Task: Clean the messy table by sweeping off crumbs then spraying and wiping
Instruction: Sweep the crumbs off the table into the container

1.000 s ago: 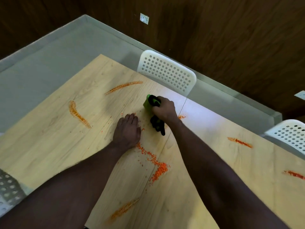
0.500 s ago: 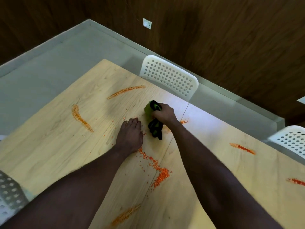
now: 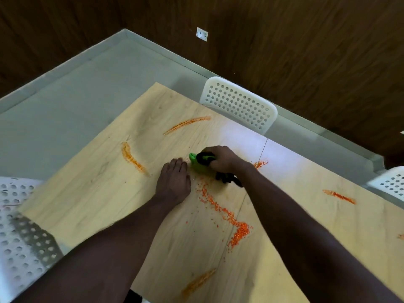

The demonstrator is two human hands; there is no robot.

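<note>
Compared with half a second earlier, the right hand (image 3: 220, 159) has swung the green-and-black brush (image 3: 200, 164) round, so its green head now points at the left hand (image 3: 175, 182), just beside that hand's fingertips. Right-hand fingers are curled round the brush handle. The left hand lies palm down on the wooden table (image 3: 87, 193), fingers straight and close together. Orange crumbs (image 3: 218, 208) trail from below the brush to a denser heap nearer the person. Orange smears (image 3: 132, 157) mark other parts of the table.

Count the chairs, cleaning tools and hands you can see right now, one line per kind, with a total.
White perforated chairs: 3
Green-and-black brush: 1
Hands: 2, the left hand lying flat and the right hand gripping the brush
Total: 6
</note>
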